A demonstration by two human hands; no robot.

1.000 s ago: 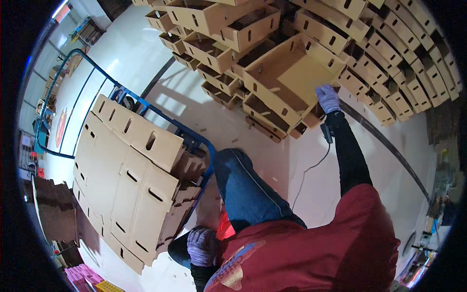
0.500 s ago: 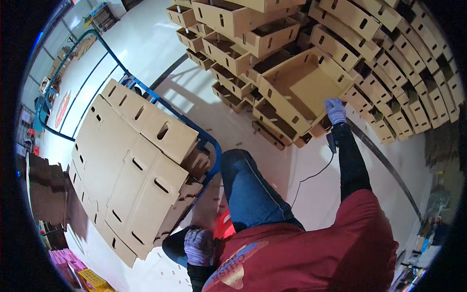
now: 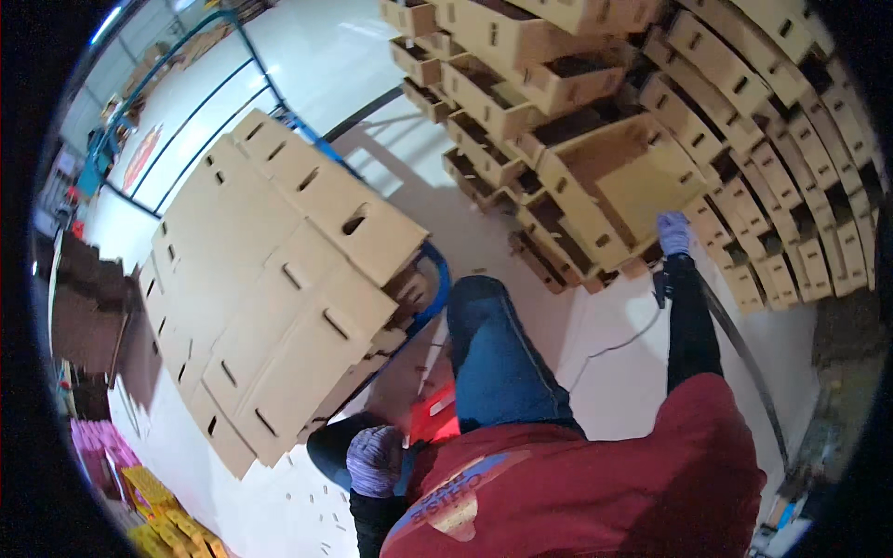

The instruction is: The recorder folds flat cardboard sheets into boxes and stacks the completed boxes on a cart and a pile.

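My right hand (image 3: 673,232), in a purple knit glove, is closed on the near edge of an open brown cardboard tray (image 3: 621,177). That tray sits on top of a stack of similar trays (image 3: 569,244). A small black device (image 3: 661,289) with a thin cable hangs by my right wrist. My left hand (image 3: 375,461), gloved alike, rests curled against my bent left leg, with nothing seen in it; its palm side is hidden. To the left, flat cardboard blanks (image 3: 270,279) with oval slots lie piled on a blue cart (image 3: 436,284).
Tall stacks of cardboard trays (image 3: 786,177) rise at the right. The cart's blue tubular handle (image 3: 256,58) stands at the far left. Brown flat stacks (image 3: 86,316) and yellow crates (image 3: 153,493) line the left side. Small cardboard scraps (image 3: 326,511) litter the floor by my left leg.
The whole scene has shifted in the picture, mostly rightward, as my head moved. My right hand stays at the tray's edge and my left hand stays by my leg.
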